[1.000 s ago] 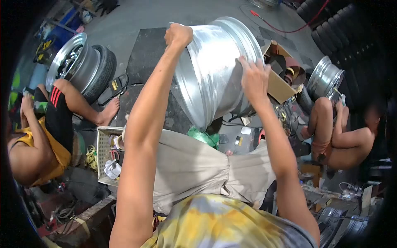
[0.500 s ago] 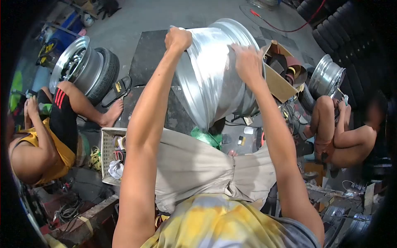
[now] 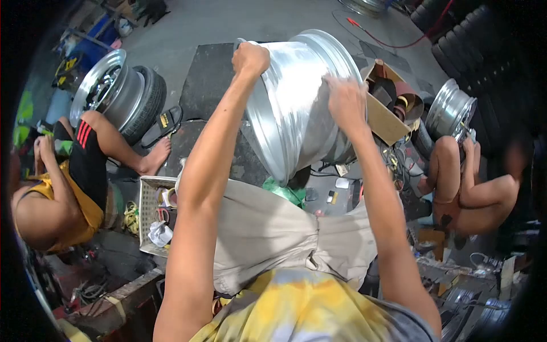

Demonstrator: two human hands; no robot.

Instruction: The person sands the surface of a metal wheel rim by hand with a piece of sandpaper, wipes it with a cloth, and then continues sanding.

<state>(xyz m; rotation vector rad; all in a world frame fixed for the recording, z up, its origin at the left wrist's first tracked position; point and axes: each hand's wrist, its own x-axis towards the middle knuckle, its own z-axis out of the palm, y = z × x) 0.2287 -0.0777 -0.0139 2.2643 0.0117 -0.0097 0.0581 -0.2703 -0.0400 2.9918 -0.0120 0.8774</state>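
Note:
A large silver wheel rim (image 3: 293, 91) lies on its side in front of my knees, its barrel shiny on top and duller grey toward my right. My left hand (image 3: 250, 58) is closed over the rim's left lip at the far side. Over the right part of the barrel is my right hand (image 3: 346, 102), its fingers bent and smeared by motion. Whether anything lies under those fingers is hidden.
To my right stands a cardboard box (image 3: 387, 124) with rolls of abrasive-looking material. A white basket (image 3: 145, 222) of tape and small items sits at left. People sit on both sides near other rims (image 3: 117, 94). A red-ended hose (image 3: 393, 43) crosses the floor.
My right hand has shifted slightly down and to the right over the barrel. My left hand keeps its hold on the lip. The whole view has shifted a little.

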